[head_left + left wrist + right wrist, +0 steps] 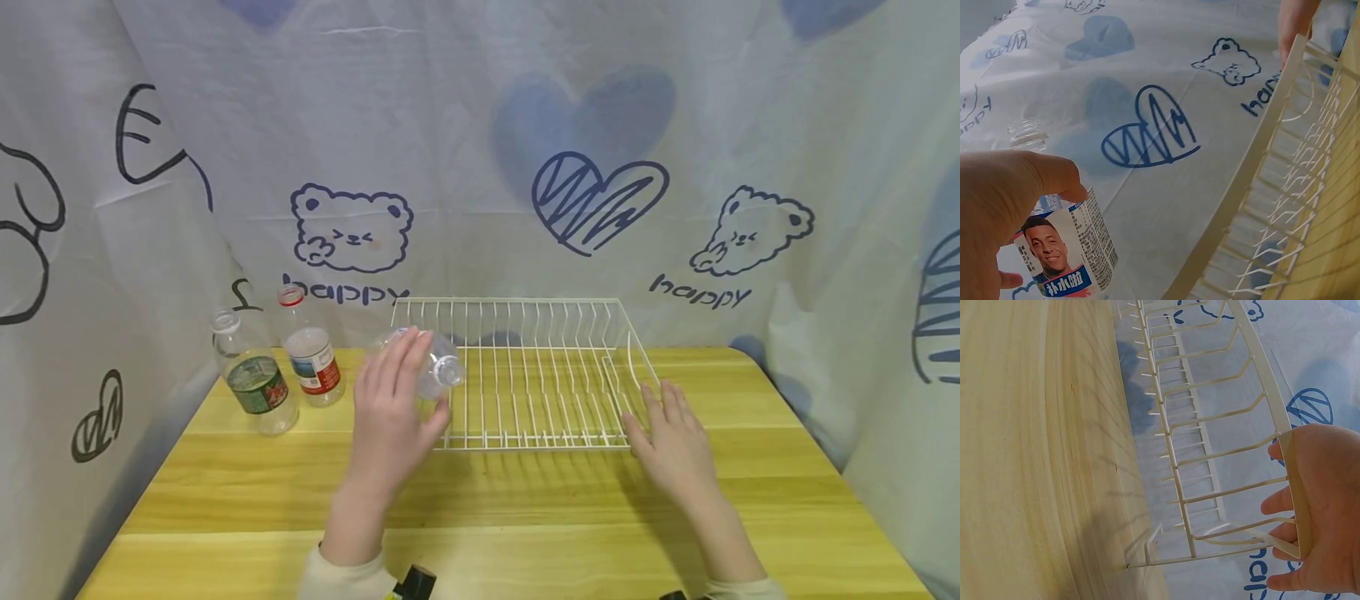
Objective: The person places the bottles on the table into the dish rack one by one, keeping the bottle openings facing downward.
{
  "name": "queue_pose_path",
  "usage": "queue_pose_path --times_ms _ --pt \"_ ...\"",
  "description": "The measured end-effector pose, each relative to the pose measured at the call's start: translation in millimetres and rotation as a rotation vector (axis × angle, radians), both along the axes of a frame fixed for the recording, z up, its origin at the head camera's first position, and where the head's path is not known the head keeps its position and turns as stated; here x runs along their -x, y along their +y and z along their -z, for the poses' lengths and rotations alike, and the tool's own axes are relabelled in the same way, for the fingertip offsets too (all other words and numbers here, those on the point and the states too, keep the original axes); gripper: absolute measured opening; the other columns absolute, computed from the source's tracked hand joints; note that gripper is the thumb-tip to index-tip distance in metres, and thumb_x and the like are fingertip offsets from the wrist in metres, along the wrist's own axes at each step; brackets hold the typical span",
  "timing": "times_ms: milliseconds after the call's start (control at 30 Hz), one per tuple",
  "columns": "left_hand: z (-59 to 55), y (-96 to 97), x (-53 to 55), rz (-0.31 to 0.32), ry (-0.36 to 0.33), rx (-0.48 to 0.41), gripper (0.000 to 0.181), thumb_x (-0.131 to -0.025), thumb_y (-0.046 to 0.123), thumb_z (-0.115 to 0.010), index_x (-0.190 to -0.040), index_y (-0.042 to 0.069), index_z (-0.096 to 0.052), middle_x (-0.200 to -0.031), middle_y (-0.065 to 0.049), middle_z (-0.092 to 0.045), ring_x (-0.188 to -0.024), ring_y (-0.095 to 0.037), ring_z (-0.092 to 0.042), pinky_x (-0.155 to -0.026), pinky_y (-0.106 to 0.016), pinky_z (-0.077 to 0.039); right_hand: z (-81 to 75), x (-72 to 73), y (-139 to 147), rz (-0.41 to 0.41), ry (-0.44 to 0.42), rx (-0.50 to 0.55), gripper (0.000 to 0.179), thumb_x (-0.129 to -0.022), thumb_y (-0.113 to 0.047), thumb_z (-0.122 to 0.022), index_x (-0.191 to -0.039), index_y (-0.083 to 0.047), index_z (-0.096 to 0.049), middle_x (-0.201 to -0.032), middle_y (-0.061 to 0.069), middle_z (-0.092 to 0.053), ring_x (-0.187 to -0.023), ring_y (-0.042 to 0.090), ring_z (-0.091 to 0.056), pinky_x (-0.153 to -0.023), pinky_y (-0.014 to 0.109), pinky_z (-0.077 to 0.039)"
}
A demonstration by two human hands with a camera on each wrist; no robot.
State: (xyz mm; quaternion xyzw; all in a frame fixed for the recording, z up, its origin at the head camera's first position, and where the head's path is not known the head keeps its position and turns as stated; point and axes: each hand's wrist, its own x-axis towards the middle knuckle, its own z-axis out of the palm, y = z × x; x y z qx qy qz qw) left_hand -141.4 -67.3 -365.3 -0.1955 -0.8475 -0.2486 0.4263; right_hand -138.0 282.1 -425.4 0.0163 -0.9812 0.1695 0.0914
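My left hand (388, 400) grips a clear plastic bottle (438, 379) over the left end of a white wire dish rack (525, 448). The bottle lies tilted in the head view, its bare neck towards me. In the left wrist view, its printed label (1094, 237) shows below the fingers, and the threaded neck (1025, 132) has no cap. At the rack's front right corner, my right hand (675, 442) holds the side rail. The right wrist view shows the fingers (1279, 499) of that hand reaching past the rail (1266, 397).
Two clear bottles stand upright at the table's left: one with a green label (257, 385), one with a red and white label (315, 367) and a red ring at its neck. A printed white curtain (465, 167) hangs behind the wooden table (525, 533).
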Motion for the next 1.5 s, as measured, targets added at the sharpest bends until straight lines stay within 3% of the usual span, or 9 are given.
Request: queue_pose_path --times_ms 333,733,1100,1500 --pt "8.4 25.4 -0.6 0.096 0.016 0.147 0.080 -0.067 0.007 -0.083 -0.139 0.010 -0.049 -0.144 -0.012 -0.051 -0.133 -0.033 -0.048 -0.108 -0.062 -0.039 -2.3 0.2 -1 -0.014 -0.008 0.016 0.072 -0.102 -0.051 -0.034 -0.150 0.002 -0.028 -0.157 0.033 -0.013 -0.145 0.051 -0.014 -0.113 0.071 -0.017" --pt "19.1 42.4 -2.1 0.165 0.061 0.249 0.075 -0.069 0.009 -0.083 -0.136 0.010 -0.051 -0.142 -0.011 -0.053 -0.134 -0.032 -0.049 -0.111 -0.053 -0.040 -6.1 0.7 -3 -0.045 0.016 0.051 0.073 -0.101 -0.047 -0.044 -0.149 0.005 -0.029 -0.155 0.035 -0.017 -0.145 0.051 -0.015 -0.113 0.069 -0.017" --pt "21.9 58.5 -4.9 0.238 0.070 0.284 0.073 -0.071 0.008 -0.081 -0.138 0.012 -0.050 -0.143 -0.008 -0.053 -0.134 -0.030 -0.048 -0.111 -0.050 -0.042 -16.8 0.9 -12 -0.072 0.138 0.084 0.068 -0.099 -0.044 -0.049 -0.149 0.000 -0.033 -0.153 0.031 -0.027 -0.143 0.051 -0.022 -0.112 0.069 -0.020" --pt "30.4 68.0 -5.0 0.251 0.137 0.300 0.071 -0.069 0.012 -0.083 -0.134 0.014 -0.054 -0.141 -0.006 -0.055 -0.131 -0.027 -0.051 -0.109 -0.045 -0.045 -37.9 21.0 -42 -0.101 0.183 0.220 0.062 -0.100 -0.042 -0.049 -0.147 -0.002 -0.038 -0.149 0.026 -0.040 -0.138 0.046 -0.035 -0.114 0.063 -0.026"
